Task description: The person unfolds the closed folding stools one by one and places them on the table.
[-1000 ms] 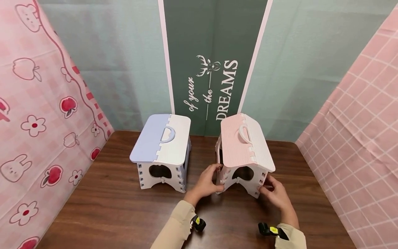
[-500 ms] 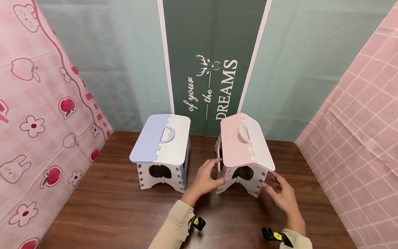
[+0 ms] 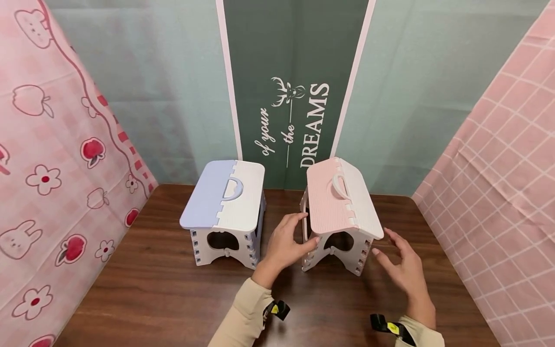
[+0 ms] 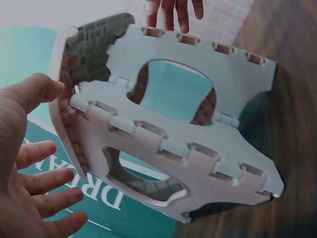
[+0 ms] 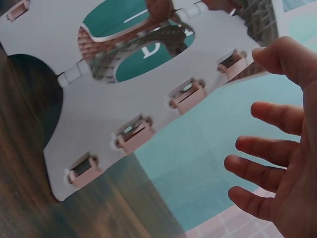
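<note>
A pink and white folding stool (image 3: 329, 197) stands on the table, its two top panels peaked slightly along the middle hinge. In the left wrist view its hinged legs (image 4: 168, 89) are seen from the side. Near its left side is my left hand (image 3: 284, 243), fingers extended and spread; whether a fingertip touches the stool I cannot tell. Off the right side, my right hand (image 3: 405, 265) is held with fingers loosely spread, holding nothing. Left of both hands stands a blue and white folding stool (image 3: 227, 195) with its top flat.
The brown wooden table (image 3: 173, 308) carries both stools, with a gap between them. A green printed cloth (image 3: 286, 58) hangs behind. Pink cloths close in the left (image 3: 52, 159) and right (image 3: 503, 193) sides.
My right hand has drawn away to the right from the pink stool's leg. My left hand has loosened from the leg and risen slightly. The stools stay in place.
</note>
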`<move>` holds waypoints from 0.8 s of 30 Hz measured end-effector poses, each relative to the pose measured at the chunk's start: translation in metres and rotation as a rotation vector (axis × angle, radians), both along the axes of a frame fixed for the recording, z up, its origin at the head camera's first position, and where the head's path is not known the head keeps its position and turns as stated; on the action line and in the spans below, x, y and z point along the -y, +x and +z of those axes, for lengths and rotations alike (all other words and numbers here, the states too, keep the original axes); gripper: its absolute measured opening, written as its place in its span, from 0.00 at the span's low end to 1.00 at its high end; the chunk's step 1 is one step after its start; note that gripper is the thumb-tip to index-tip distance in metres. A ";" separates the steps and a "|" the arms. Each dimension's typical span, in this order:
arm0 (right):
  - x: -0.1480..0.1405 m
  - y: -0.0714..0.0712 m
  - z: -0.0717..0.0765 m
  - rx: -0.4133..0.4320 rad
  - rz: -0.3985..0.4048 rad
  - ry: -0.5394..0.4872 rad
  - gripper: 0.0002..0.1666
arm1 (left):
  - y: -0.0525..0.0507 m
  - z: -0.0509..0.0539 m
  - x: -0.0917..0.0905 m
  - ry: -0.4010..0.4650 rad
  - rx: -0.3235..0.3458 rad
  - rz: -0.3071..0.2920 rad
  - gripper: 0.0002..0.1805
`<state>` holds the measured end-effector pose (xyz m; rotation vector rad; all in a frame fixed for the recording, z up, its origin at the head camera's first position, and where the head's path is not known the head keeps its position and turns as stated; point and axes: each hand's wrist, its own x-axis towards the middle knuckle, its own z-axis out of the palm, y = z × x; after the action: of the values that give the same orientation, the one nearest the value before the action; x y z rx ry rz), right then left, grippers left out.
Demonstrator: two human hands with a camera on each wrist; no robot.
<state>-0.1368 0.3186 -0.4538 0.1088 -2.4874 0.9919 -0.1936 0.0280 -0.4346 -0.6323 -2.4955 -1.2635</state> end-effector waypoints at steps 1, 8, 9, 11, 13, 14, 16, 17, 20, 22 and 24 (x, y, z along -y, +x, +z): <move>0.000 0.000 0.002 -0.012 0.001 0.009 0.35 | 0.000 0.002 0.000 0.007 0.000 -0.001 0.34; 0.003 -0.003 0.013 -0.103 0.005 -0.022 0.36 | -0.001 0.012 -0.002 0.021 -0.077 -0.020 0.31; 0.004 -0.004 0.014 -0.116 0.009 -0.028 0.36 | -0.002 0.013 -0.003 0.013 -0.092 -0.021 0.31; 0.006 -0.006 0.018 -0.145 0.025 -0.037 0.36 | -0.002 0.016 -0.004 -0.003 -0.118 -0.022 0.30; 0.009 -0.009 0.023 -0.167 0.042 -0.034 0.37 | -0.003 0.019 -0.005 -0.011 -0.139 -0.027 0.29; 0.010 -0.010 0.025 -0.174 0.051 -0.033 0.37 | -0.003 0.019 -0.006 -0.015 -0.146 -0.028 0.29; 0.012 -0.013 0.028 -0.198 0.078 -0.024 0.37 | -0.004 0.021 -0.008 -0.022 -0.159 -0.030 0.28; 0.013 -0.014 0.030 -0.202 0.087 -0.021 0.36 | -0.005 0.021 -0.009 -0.024 -0.161 -0.032 0.27; 0.015 -0.018 0.035 -0.207 0.105 0.007 0.36 | -0.006 0.023 -0.012 -0.033 -0.163 -0.035 0.27; 0.017 -0.021 0.038 -0.215 0.119 0.023 0.36 | -0.008 0.023 -0.014 -0.037 -0.162 -0.041 0.27; 0.020 -0.025 0.042 -0.222 0.129 0.033 0.35 | -0.009 0.023 -0.015 -0.045 -0.165 -0.048 0.27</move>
<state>-0.1616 0.2984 -0.4119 0.3739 -2.3167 0.9352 -0.2025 0.0434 -0.4112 -0.7784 -2.3922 -1.1250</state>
